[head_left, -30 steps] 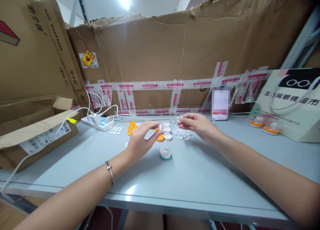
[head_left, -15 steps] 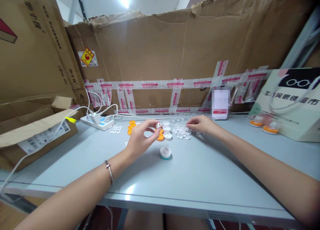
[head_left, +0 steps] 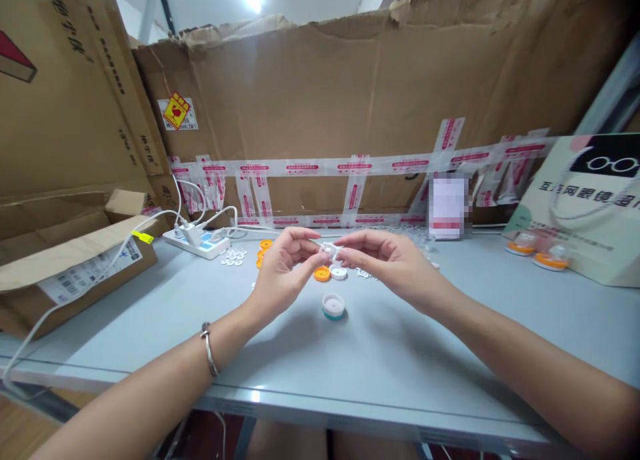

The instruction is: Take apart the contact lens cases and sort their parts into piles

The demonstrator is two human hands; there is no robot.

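My left hand point(head_left: 287, 267) and my right hand point(head_left: 395, 263) meet above the middle of the table. Between their fingertips is a small white plastic part point(head_left: 330, 249), pinched from both sides; its exact shape is blurred. Below the hands stands a round white cap with a green base point(head_left: 333, 306). Just behind the fingers lie an orange ring-shaped cap point(head_left: 322, 274) and a white round cap point(head_left: 339, 273). A few white wheel-like pieces point(head_left: 363, 273) show under my right hand, which hides most of that pile.
Small white discs point(head_left: 233, 257) lie by a power strip point(head_left: 200, 245) with plugged cables. An open cardboard box point(head_left: 95, 267) stands at left. A phone point(head_left: 447, 210) leans against the cardboard wall. Two orange-and-white assembled pieces point(head_left: 551, 259) sit by a paper bag point(head_left: 590, 207) at right.
My right hand has moved left from the pile of white wheel-like pieces to my left hand. Its fingers now meet the left fingertips at the white part.
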